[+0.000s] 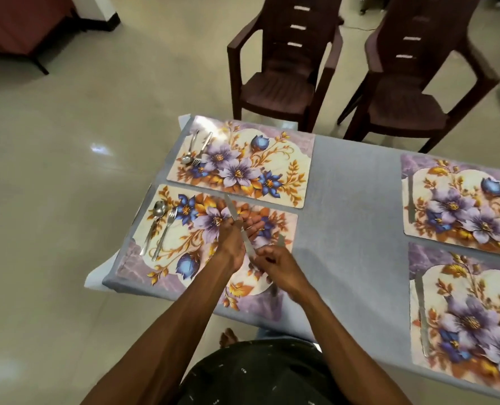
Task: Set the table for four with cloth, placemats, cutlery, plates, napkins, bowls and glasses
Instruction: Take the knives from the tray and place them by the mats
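Over the near-left placemat (pixel 167 252), both hands work close together. Left hand (pixel 231 244) grips a table knife (pixel 237 226), fingers curled round its middle, blade tip pointing away toward the far-left placemat (pixel 243 159). Right hand (pixel 278 267) has its fingers curled on a second knife (pixel 280 240); only short lengths of it show above and below the hand, so the exact grip is unclear. Bench is covered with a grey-blue cloth (pixel 345 200). Four floral placemats are laid: two at the left end, two at the right. Near-left placemat carries a spoon (pixel 154 223) and a fork (pixel 165 232) side by side at its left edge. Far-left placemat carries another spoon (pixel 191 149) and fork (pixel 203 149), also at its left edge. Far-right placemat (pixel 462 200) has a knife (pixel 410 200) along its left edge; near-right placemat (pixel 471 317) likewise has a knife (pixel 421 314). Two brown plastic chairs (pixel 284 83) stand beyond the bench.
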